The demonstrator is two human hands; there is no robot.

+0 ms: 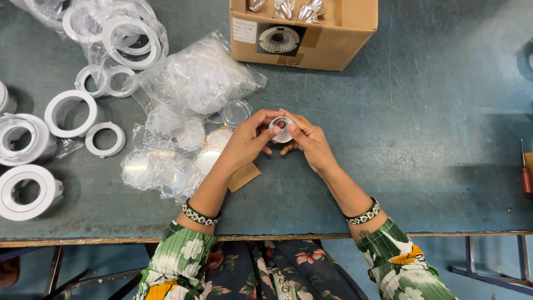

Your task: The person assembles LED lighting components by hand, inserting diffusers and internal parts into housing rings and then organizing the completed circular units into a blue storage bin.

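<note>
Both hands meet over the table, fingers closed round one small silver reflector (pixel 281 129), ribbed and ring-shaped. Left hand (pixel 248 141) pinches its near-left edge; right hand (pixel 307 140) curls over the right side, thumb on the rim. The reflector is held clear of the grey-green table (pixel 400 139), directly below the open cardboard box (pixel 311 33). Left of the box: clear plastic bags (pixel 197 78) with round lenses, then white plastic rings (pixel 70 113). Far right of the box, a red-handled screwdriver (pixel 524 178).
</note>
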